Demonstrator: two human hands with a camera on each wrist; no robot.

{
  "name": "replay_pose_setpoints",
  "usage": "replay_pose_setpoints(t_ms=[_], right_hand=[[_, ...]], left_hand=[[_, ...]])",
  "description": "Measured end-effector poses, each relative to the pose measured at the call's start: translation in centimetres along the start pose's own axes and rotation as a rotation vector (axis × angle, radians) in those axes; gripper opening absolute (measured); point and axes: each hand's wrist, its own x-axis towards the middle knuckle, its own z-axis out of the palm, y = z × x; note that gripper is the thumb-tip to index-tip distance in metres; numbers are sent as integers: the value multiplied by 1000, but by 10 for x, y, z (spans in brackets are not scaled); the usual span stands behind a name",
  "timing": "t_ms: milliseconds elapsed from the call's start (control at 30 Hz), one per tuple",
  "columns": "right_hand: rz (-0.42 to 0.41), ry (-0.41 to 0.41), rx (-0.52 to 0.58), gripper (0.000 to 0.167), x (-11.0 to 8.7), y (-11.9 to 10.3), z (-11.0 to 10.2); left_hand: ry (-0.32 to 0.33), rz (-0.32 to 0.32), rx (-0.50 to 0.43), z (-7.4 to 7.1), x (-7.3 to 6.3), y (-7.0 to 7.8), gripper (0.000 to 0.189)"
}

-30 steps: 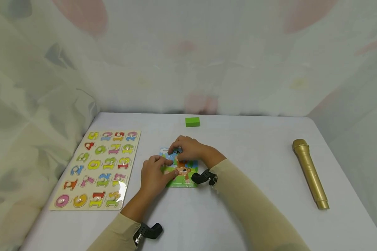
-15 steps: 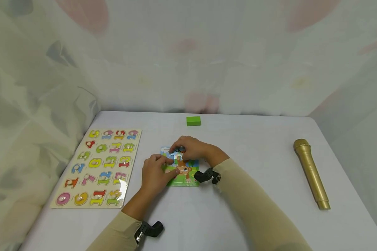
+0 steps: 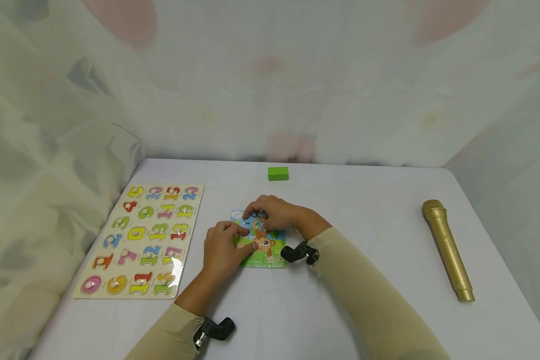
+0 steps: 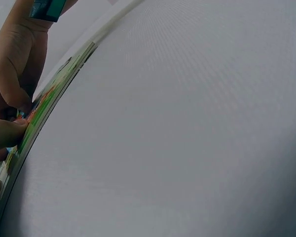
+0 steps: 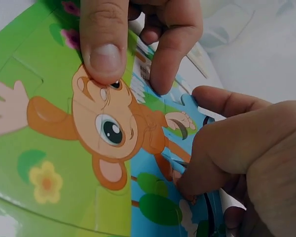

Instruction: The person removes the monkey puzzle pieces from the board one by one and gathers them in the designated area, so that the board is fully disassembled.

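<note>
A small jigsaw puzzle [image 3: 276, 260] with a cartoon monkey on green and blue lies flat at the middle of the table. My left hand [image 3: 222, 250] rests on its left part; in the right wrist view the left thumb [image 5: 106, 54] presses on the monkey's head. At the puzzle's far edge, my right hand [image 3: 276, 214] has its thumb and index finger curled about a blue puzzle piece [image 5: 188, 139] with part of the monkey on it. That piece lies among the others, partly hidden under the fingers.
To the left lies a number peg board [image 3: 135, 245] with colourful numerals. A green block [image 3: 278, 174] sits near the table's back edge, and a gold microphone [image 3: 447, 250] lies at the right. Patterned curtains [image 3: 270, 90] hang behind and beside the white table.
A pale gap in the puzzle beside my right fingers now shows blue picture, the piece having gone down into it. Both hands stay at nearly the same places; the head view has shifted slightly.
</note>
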Motion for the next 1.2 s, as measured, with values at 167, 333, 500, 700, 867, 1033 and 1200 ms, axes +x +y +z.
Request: replay_pose_setpoints(t_ms=[167,333,500,700,867,1033,1200], right_hand=[[2,6,37,50,-1,0,-1],[-17,-4,77,40,1,0,-3],[-12,7,118,36,3,0,-3],[29,45,171,30,4,3,-1],[30,64,230,31,1,4,-4],[25,61,258,31,-6,1,-9],[16,56,291,29,-13,5,-11]], left_hand=[[4,1,6,0,2,0,42],[5,4,15,0,1,-1,42],[1,-9,8,-1,-1,-1,41],[-3,-9,-1,-2,-1,0,41],[-4,-14,-9,-2,0,0,41],[-10,-13,-10,0,1,1,41],[-19,-21,2,1,0,0,39]])
